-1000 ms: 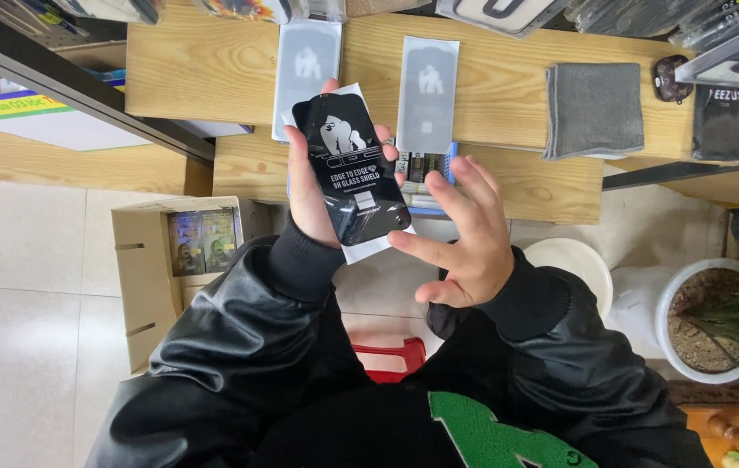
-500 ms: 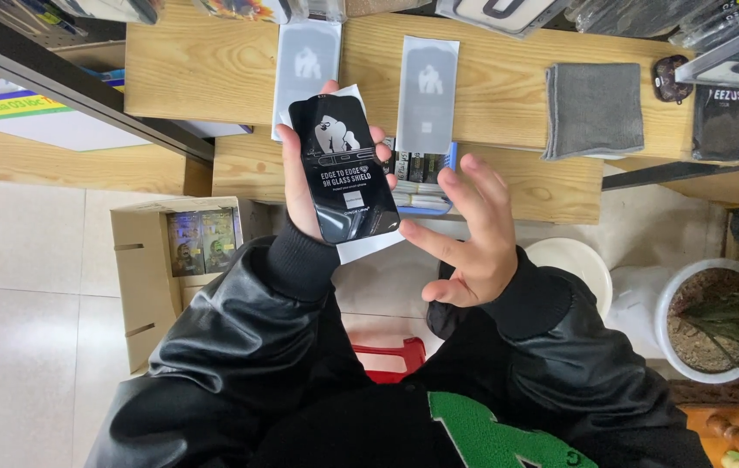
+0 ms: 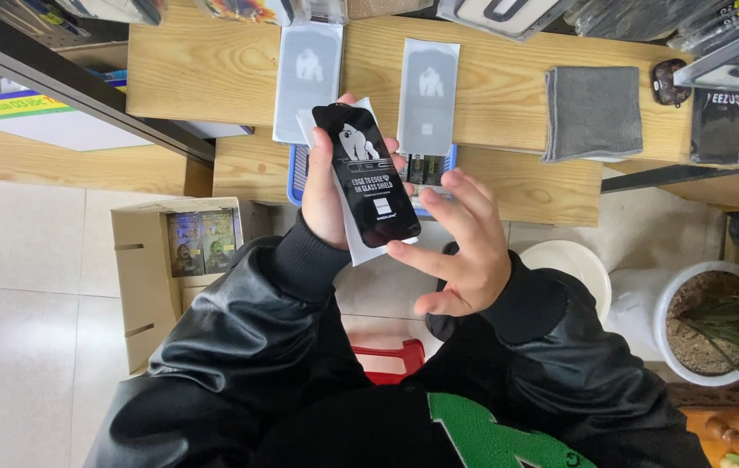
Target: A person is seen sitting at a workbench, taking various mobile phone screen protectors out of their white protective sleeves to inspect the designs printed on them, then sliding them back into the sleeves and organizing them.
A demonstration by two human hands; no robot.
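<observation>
1. Now, the left hand [image 3: 328, 195] grips a black screen-protector sheet [image 3: 367, 176] with a white ape picture and white lettering, held upright over the near edge of the wooden table [image 3: 508, 87]; thumb on its left edge, fingertips curling round its right.
2. Behind it, in the same grip, sits a white sleeve [image 3: 354, 247], poking out above and below.
3. Meanwhile the right hand [image 3: 465, 251] hovers spread and empty, index fingertip touching the sheet's lower right corner.
4. On the table, two grey protector packets [image 3: 308, 82] lie flat side by side, a blue tray [image 3: 297, 173] under the hands.
5. Further right, a folded grey cloth [image 3: 593, 113].
6. Down on the floor: a cardboard box [image 3: 149, 277] left, a white plant pot [image 3: 647, 303] right.
</observation>
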